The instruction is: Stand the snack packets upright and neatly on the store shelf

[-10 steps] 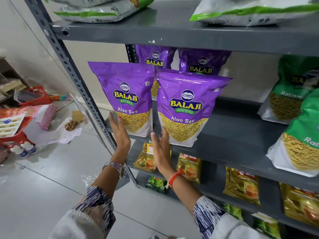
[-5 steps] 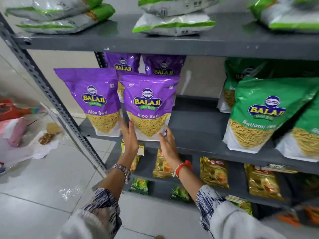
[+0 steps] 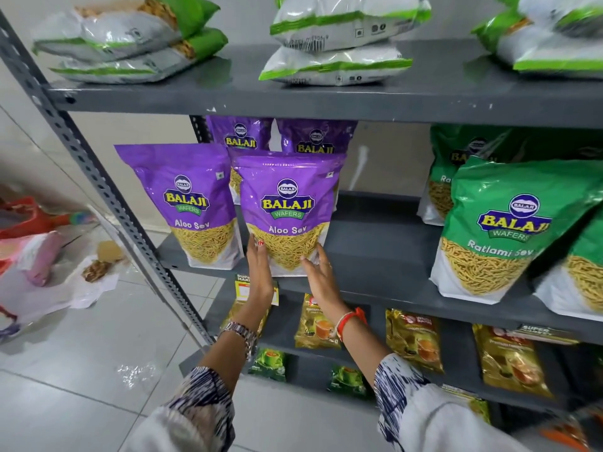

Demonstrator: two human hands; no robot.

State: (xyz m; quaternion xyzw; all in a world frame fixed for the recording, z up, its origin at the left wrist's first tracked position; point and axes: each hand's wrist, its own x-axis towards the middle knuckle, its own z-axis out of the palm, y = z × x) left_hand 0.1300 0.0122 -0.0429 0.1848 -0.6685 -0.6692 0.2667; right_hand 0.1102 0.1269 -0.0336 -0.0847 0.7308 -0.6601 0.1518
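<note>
Two purple Balaji Aloo Sev packets stand upright at the front of the grey middle shelf (image 3: 375, 256): the left packet (image 3: 189, 203) and the right packet (image 3: 287, 207). Two more purple packets (image 3: 241, 138) stand behind them, partly hidden. My left hand (image 3: 259, 272) presses the right packet's lower left edge. My right hand (image 3: 318, 278) presses its lower right corner, so the packet is held between both hands. Green Ratlami Sev packets (image 3: 509, 230) lean on the same shelf further right.
Green-and-white packets (image 3: 336, 44) lie flat in stacks on the top shelf. Gold and green tea packets (image 3: 412, 337) fill the lower shelves. The perforated grey upright (image 3: 98, 177) bounds the shelf at left. Bags and litter (image 3: 39, 256) lie on the tiled floor.
My left hand moved from the left purple packet to the right one, and both hands now flank it. The view shifted right and up, bringing the green packets into sight.
</note>
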